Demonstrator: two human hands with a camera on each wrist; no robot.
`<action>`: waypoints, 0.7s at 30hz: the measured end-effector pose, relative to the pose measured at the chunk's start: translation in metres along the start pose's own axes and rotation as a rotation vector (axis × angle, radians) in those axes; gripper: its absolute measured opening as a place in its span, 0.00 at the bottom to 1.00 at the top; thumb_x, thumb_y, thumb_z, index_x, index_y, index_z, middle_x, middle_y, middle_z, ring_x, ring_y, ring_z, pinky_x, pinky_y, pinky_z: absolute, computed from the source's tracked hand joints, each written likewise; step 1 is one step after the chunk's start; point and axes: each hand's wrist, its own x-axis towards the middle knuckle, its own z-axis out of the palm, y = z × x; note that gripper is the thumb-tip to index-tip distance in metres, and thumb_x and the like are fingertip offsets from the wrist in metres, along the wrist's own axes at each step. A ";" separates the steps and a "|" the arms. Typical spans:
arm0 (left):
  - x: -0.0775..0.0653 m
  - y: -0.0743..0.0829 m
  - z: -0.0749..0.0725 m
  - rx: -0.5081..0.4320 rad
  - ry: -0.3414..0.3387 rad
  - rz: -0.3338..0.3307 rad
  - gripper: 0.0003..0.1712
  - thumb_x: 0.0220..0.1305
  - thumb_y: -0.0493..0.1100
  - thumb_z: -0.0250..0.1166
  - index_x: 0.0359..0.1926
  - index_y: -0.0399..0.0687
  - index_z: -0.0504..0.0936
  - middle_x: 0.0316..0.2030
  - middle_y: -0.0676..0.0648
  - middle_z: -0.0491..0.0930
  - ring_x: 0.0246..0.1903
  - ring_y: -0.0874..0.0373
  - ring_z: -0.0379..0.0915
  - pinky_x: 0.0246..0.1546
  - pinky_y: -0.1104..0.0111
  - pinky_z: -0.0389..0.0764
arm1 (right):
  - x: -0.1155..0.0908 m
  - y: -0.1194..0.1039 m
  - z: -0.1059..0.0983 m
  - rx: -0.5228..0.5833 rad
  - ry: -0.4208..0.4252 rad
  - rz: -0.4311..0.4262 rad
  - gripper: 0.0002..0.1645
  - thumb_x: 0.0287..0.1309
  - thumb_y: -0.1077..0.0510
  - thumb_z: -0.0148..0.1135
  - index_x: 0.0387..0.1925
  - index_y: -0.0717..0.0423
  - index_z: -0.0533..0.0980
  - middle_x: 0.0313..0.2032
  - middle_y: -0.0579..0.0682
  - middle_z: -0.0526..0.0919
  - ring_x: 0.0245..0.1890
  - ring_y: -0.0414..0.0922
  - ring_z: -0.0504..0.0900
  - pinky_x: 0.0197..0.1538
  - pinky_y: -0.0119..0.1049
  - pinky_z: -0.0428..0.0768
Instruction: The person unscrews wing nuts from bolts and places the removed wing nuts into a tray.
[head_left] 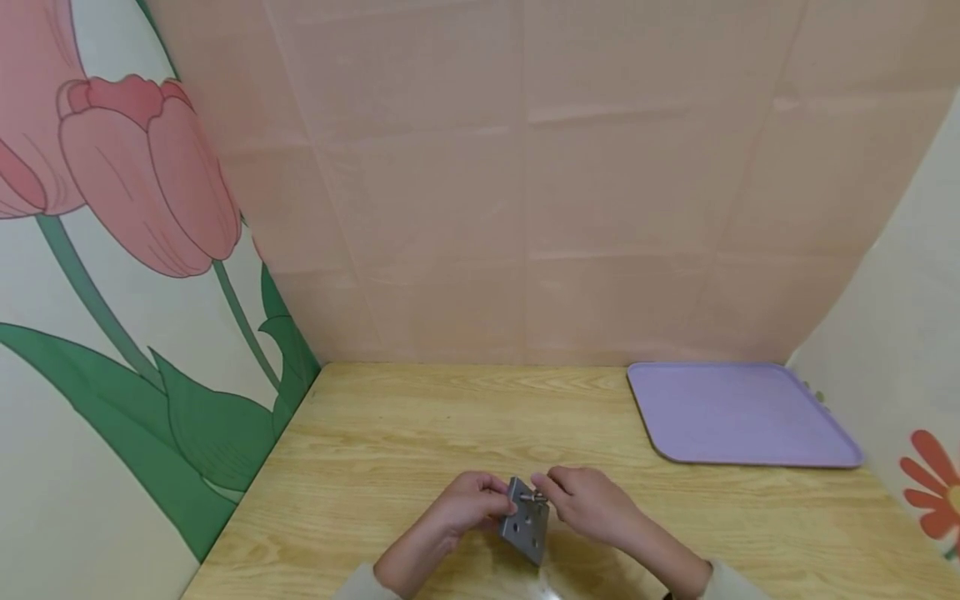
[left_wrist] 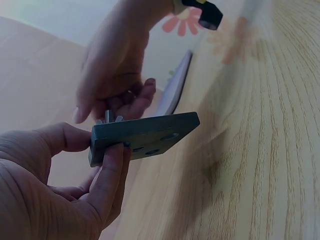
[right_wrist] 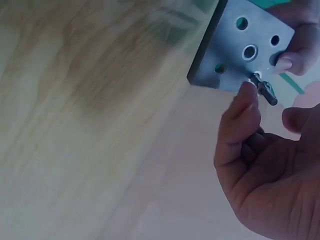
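Pale sleeves (head_left: 365,583), two, at the near edge, each with a bare hand beyond it. Left hand (head_left: 468,504): grip closed on a plate, thumb on one side, fingers bent against the other. Right hand (head_left: 596,504): grip not clasped, fingers loosely bent, the forefinger touching a fastener, the thumb standing apart from it; dark device (left_wrist: 210,15) worn at that wrist. Plate (right_wrist: 231,50): one, grey metal, thick, square-cornered, pierced by several round holes, the middle one ringed; held tilted between the two hands, raised above the near part of the desk. Fastener (right_wrist: 267,92): small, metal, slender, projecting from the plate's face near an edge, on the side toward the right hand; exact type too small to tell. Desk (head_left: 420,425): pale yellow wood grain, reaching back beneath all of the above. Red flower (head_left: 933,483): painted on the pale wall at right. Tray (head_left: 738,417): one, lilac, shallow, rounded corners, lying flat at the far right of the desk, well apart from the hands. Tulips (head_left: 150,179): pink, with green leaves, on the left wall. Backdrop (head_left: 525,208): pinkish-beige sheet, fold-creased, behind the desk's far edge.
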 end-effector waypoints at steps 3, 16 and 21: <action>-0.001 0.000 0.001 -0.004 0.005 0.001 0.13 0.47 0.33 0.64 0.36 0.31 0.78 0.30 0.46 0.81 0.29 0.58 0.78 0.29 0.68 0.80 | 0.001 0.002 0.000 0.204 -0.096 0.103 0.33 0.65 0.33 0.37 0.32 0.54 0.77 0.15 0.45 0.76 0.12 0.40 0.71 0.16 0.34 0.70; -0.001 0.002 0.000 -0.012 -0.011 -0.010 0.13 0.48 0.33 0.63 0.38 0.31 0.78 0.31 0.45 0.83 0.29 0.58 0.79 0.30 0.67 0.81 | 0.002 0.003 0.007 0.519 -0.234 0.216 0.35 0.63 0.34 0.42 0.29 0.61 0.77 0.16 0.49 0.77 0.13 0.39 0.69 0.16 0.30 0.67; -0.001 0.002 0.000 -0.007 -0.008 -0.012 0.13 0.48 0.33 0.63 0.37 0.32 0.78 0.31 0.45 0.83 0.29 0.58 0.79 0.29 0.67 0.80 | 0.002 0.003 0.007 0.511 -0.241 0.205 0.34 0.64 0.35 0.43 0.29 0.61 0.77 0.15 0.49 0.78 0.12 0.39 0.69 0.16 0.30 0.67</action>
